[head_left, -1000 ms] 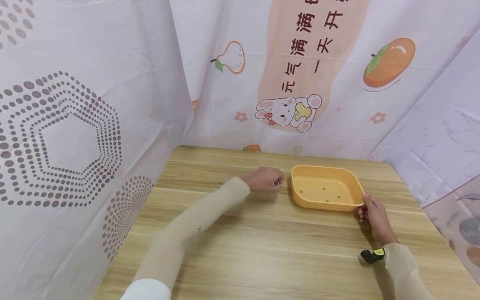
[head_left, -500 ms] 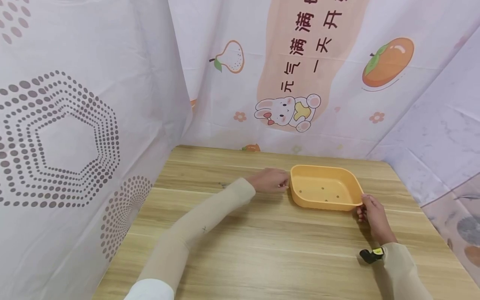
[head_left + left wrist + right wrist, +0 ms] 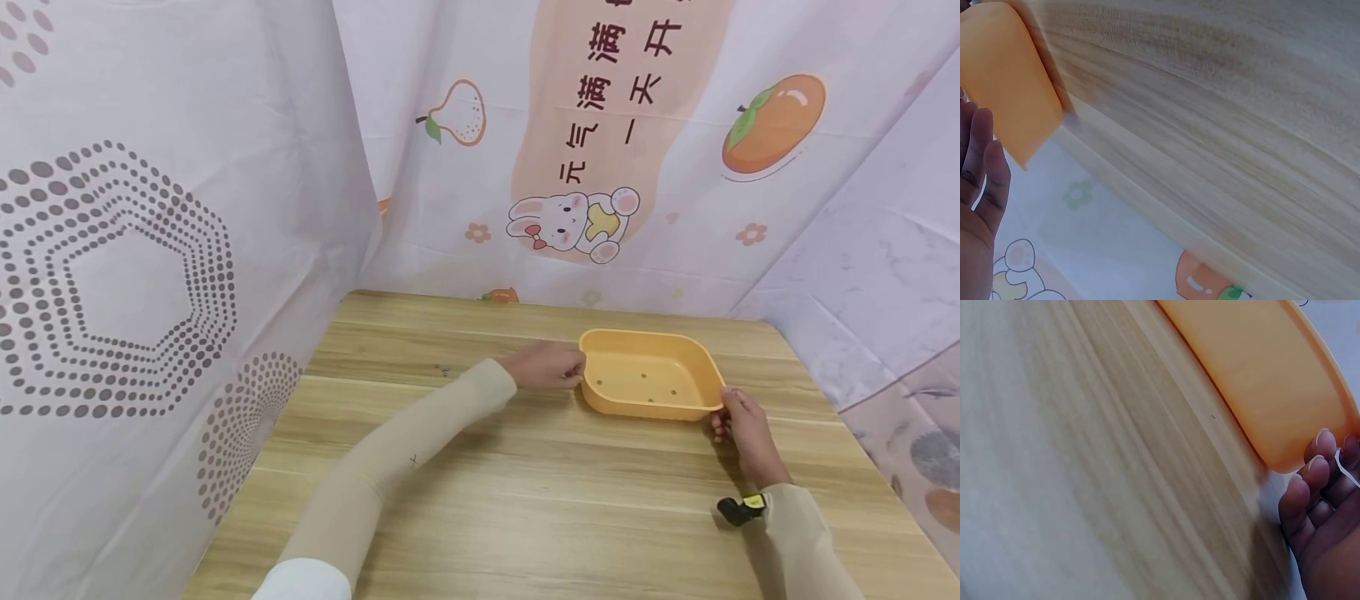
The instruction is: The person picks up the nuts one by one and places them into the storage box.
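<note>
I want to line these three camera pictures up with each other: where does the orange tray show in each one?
Head: the orange tray is right of centre, between the left hand and the right hand.
Left wrist: upper-left corner, the tray cut off by the picture edge.
Right wrist: upper right, running off the top edge.
Shared landmark: the wooden tabletop, visible in all three.

Printed sheets (image 3: pixel 450 183) hang behind a wood-grain table (image 3: pixel 570 508).
</note>
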`<state>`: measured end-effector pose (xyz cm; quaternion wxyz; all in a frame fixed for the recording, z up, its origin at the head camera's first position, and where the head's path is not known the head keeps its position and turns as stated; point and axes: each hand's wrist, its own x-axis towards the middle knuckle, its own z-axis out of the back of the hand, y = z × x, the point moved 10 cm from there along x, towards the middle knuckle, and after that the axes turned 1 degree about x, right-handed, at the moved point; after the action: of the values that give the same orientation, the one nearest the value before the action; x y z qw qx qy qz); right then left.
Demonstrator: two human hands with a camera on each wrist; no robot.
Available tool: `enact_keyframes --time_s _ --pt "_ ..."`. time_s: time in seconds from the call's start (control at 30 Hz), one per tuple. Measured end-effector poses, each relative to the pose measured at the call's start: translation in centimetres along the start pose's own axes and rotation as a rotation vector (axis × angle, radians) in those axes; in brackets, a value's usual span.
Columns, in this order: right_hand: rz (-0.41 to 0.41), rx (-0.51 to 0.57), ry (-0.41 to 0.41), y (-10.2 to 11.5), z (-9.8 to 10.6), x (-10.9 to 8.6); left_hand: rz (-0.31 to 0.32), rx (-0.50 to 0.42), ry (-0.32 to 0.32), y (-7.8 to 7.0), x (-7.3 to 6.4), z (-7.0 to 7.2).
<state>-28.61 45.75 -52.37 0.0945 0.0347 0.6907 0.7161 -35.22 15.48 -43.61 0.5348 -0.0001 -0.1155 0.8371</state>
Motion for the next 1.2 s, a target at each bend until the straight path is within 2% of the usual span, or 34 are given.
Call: enact_keyframes --time_s 0.2,0.43,0.63,0.93,1.2 --pt "-0.002 -0.026 -0.005 0.0 0.0 -0.1 -0.041 0.025 -0.027 -1.0 -0.1 0.3" --pt "-0.011 0.008 -0.001 0.2 -0.2 -0.1 -0.068 0.080 -0.044 -1.3 0.0 0.0" --pt "-0.019 0.001 0.003 1.4 -0.9 -0.9 -0.055 0.064 -0.027 -1.2 0.0 -0.3" --pt "-0.021 -0.025 -0.016 -0.2 0.2 0.1 -0.013 0.027 -0.037 -0.7 0.5 0.0" --pt "-0.004 -0.007 -0.007 -0.2 0.1 0.1 -0.054 0.073 -0.055 -1.7 1.1 0.0"
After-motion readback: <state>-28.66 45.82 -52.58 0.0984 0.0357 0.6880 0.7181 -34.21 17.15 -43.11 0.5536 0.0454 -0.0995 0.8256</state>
